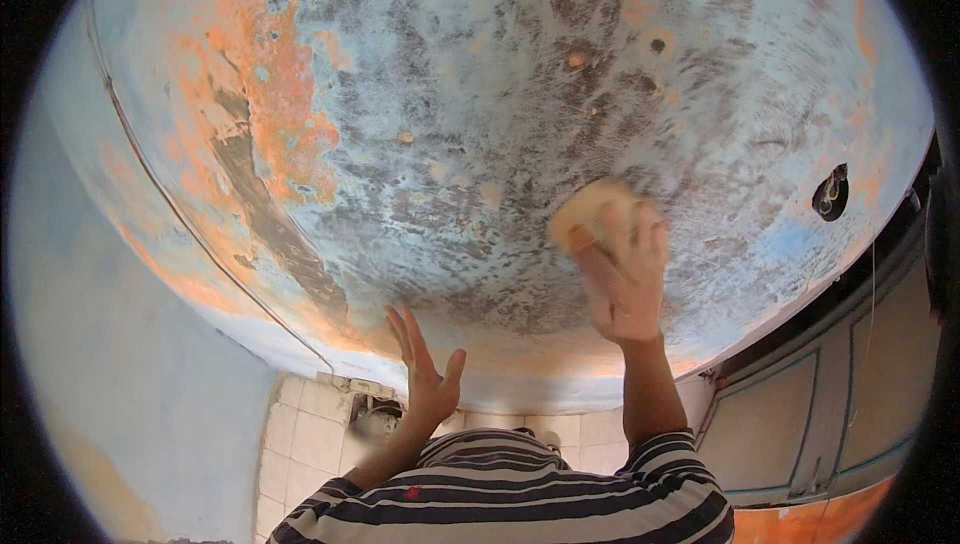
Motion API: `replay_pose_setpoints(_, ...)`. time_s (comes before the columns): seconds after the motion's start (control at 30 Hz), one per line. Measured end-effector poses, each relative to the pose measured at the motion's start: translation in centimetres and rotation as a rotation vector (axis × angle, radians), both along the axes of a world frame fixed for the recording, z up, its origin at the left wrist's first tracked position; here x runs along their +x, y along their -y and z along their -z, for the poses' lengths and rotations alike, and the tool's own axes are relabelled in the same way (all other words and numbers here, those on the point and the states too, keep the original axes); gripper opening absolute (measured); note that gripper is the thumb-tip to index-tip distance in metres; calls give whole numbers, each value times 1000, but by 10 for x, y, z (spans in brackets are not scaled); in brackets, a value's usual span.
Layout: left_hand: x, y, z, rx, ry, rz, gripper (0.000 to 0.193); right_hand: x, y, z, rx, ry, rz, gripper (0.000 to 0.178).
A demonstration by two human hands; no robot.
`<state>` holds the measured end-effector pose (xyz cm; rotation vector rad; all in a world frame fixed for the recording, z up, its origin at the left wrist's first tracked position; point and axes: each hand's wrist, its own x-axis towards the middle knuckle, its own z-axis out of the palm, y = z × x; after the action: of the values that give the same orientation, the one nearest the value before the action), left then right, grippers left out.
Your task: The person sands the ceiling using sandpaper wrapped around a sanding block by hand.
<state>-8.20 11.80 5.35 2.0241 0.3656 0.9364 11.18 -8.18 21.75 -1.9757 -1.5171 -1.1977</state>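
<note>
My right hand (630, 289) is wrapped round a yellowish, rounded sponge-like pad (585, 212), pressed to the wall (480, 144) in front of me. Motion blurs both the hand and the pad. Patchy pale blue, dark grey-brown and orange cover the wall's surface. Lower and to the left, my left hand (430, 379) is open, with its fingers stretched and thumb apart, close to the wall's lower part. Nothing is in it; whether the fingertips touch the wall I cannot tell.
A thin cable (150, 154) runs down the wall's left side. At right, a round hole (830, 192) shows wires inside. Panelled brown doors (770, 414) stand at lower right, and pale floor tiles (312, 434) lie below. A pale blue side wall (110, 344) is at left.
</note>
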Motion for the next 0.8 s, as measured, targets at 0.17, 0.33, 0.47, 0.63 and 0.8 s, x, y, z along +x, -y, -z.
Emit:
replay_pose_setpoints(0.17,9,14,2,36,34,18,92,20,32,27,437,-281,-42,55)
replay_pose_setpoints(0.33,25,26,-1,-19,234,-10,87,21,65,64,189,-95,156,55)
replay_pose_setpoints(0.47,52,54,-7,28,203,7,87,55,127,69,332,-102,358,52)
replay_pose_setpoints(0.63,90,120,-11,60,131,-4,91,68,174,50,556,-219,256,54)
replay_pose_setpoints(0.8,117,174,-17,204,18,11,94,114,239,40,471,-31,411,51)
